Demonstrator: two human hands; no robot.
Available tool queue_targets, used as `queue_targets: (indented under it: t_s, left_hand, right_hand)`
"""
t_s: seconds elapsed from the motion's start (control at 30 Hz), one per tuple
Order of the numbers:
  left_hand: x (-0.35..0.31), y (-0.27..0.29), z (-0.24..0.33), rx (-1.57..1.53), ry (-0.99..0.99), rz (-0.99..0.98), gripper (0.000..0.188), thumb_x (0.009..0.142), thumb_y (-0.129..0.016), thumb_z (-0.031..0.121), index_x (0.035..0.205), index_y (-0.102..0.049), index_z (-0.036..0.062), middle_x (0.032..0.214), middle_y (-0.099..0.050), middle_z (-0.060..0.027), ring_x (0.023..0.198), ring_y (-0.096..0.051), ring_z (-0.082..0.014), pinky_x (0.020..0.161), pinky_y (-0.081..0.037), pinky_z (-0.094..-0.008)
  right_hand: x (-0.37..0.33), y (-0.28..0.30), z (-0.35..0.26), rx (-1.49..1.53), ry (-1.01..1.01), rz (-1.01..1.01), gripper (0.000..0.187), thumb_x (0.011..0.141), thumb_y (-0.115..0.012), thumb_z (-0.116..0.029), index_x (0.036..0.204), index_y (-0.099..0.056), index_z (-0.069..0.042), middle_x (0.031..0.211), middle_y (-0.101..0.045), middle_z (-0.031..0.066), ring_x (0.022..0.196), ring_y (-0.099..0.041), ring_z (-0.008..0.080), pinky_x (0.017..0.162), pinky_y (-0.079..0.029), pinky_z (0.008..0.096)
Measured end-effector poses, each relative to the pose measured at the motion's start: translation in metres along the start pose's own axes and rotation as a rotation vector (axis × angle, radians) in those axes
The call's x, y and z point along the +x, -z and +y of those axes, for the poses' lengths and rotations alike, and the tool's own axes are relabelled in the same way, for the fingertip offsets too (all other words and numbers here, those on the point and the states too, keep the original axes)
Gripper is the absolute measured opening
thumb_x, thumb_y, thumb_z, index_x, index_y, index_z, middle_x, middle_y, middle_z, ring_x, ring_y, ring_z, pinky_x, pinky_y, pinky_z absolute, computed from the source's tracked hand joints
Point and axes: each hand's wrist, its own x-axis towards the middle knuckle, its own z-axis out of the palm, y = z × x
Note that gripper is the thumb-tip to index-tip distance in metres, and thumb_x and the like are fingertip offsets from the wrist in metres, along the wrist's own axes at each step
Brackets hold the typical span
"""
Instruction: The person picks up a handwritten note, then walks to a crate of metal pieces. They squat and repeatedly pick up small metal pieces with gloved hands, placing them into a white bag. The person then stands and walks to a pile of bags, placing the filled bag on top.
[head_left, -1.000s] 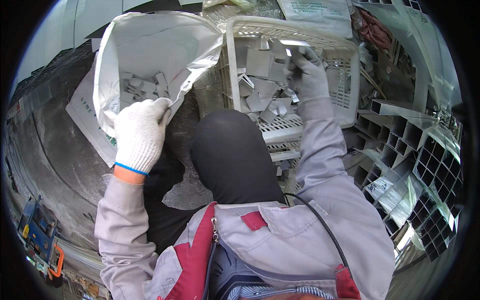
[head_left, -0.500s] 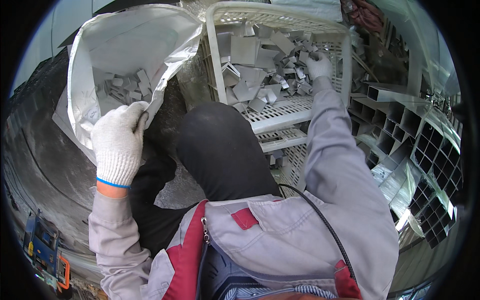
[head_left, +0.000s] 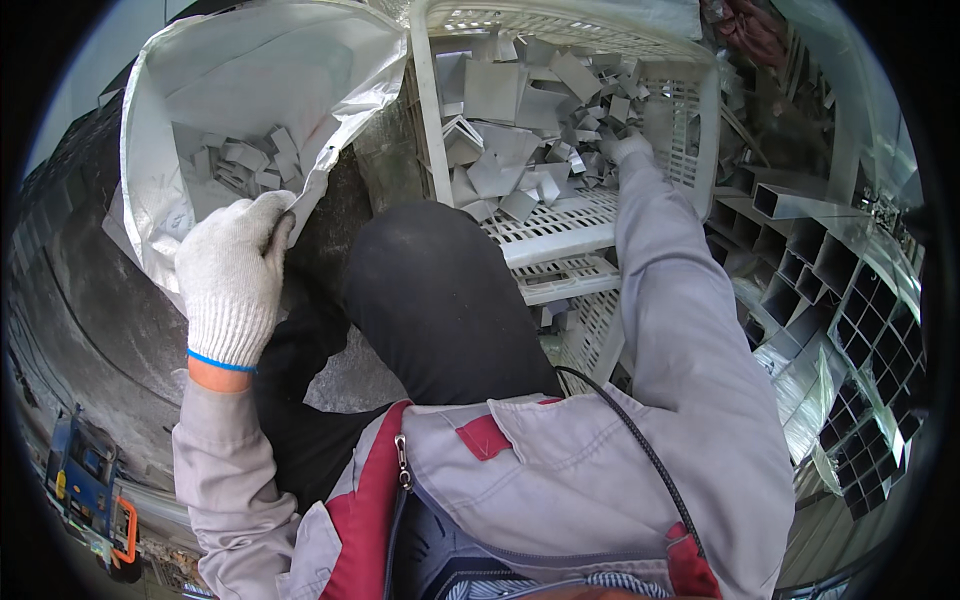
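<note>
Stacked metal tubes (head_left: 803, 205) fill my right background. Metal pieces (head_left: 493, 92) lie in the white basket (head_left: 560, 245), where the right hand (head_left: 630, 149) reaches, its grip unclear to me; the left hand (head_left: 234, 268) clamps the white sack's (head_left: 265, 75) rim.

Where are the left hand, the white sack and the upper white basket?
Left hand (head_left: 232, 265), head view: on its back.
White sack (head_left: 258, 85), head view: on its inner wall.
Upper white basket (head_left: 560, 243), head view: on its near rim.

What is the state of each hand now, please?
Left hand: closed, holding the edge of the white sack.
Right hand: among metal pieces in the white crate; whether open, closed or holding cannot be told.
</note>
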Motion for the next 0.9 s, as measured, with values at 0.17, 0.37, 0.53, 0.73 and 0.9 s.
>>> queue_targets:
  t_s: [0.17, 0.37, 0.53, 0.73, 0.9]
  left_hand:
    - [-0.004, 0.0, -0.004, -0.013, 0.02, -0.02, 0.019, 0.099, -0.075, 0.021, 0.114, -0.081, 0.0099, 0.093, -0.075, -0.0151, 0.089, -0.074, -0.0368, 0.078, -0.056, -0.0462]
    - [-0.003, 0.003, -0.006, -0.018, 0.031, 0.011, 0.022, 0.098, -0.076, 0.025, 0.117, -0.079, 0.0142, 0.096, -0.076, -0.0123, 0.093, -0.074, -0.0359, 0.082, -0.057, -0.0481]
    - [0.0, 0.013, 0.001, -0.084, 0.037, 0.161, 0.043, 0.091, -0.085, 0.023, 0.133, -0.075, 0.0156, 0.101, -0.077, -0.0084, 0.094, -0.074, -0.0307, 0.084, -0.057, -0.0454]
    - [0.01, 0.021, 0.023, -0.362, -0.073, 0.377, 0.074, 0.081, -0.094, 0.024, 0.149, -0.065, 0.015, 0.122, -0.075, -0.0134, 0.111, -0.074, -0.0346, 0.097, -0.059, -0.0445]
    - [0.011, 0.028, 0.028, -0.58, 0.03, 0.323, 0.091, 0.08, -0.096, 0.023, 0.161, -0.054, 0.0164, 0.134, -0.072, -0.0151, 0.122, -0.073, -0.0336, 0.104, -0.06, -0.0425]
  right_hand:
    - [-0.003, 0.008, 0.02, 0.588, 0.064, 0.027, 0.056, 0.087, -0.089, -0.028, 0.131, -0.071, 0.001, 0.119, -0.08, 0.0153, 0.101, -0.079, 0.0258, 0.084, -0.062, 0.0393]
    - [-0.071, 0.055, -0.016, 1.431, 0.176, -0.101, 0.059, 0.088, -0.078, -0.003, 0.144, -0.06, 0.0, 0.12, -0.078, 0.012, 0.09, -0.078, 0.0238, 0.08, -0.071, 0.046]
    - [-0.184, 0.093, -0.103, 1.833, 0.65, -0.417, 0.054, 0.088, -0.077, -0.002, 0.14, -0.062, -0.007, 0.131, -0.074, 0.0128, 0.113, -0.076, 0.0257, 0.095, -0.068, 0.0435]
    - [-0.287, 0.12, -0.216, 1.985, 0.805, -0.925, 0.068, 0.088, -0.081, -0.005, 0.151, -0.055, -0.008, 0.14, -0.07, 0.0139, 0.122, -0.074, 0.0292, 0.107, -0.064, 0.0458]
    - [-0.351, 0.128, -0.278, 1.876, 0.832, -1.156, 0.073, 0.089, -0.079, -0.005, 0.156, -0.05, -0.006, 0.146, -0.066, 0.0163, 0.129, -0.071, 0.0311, 0.108, -0.063, 0.0473]
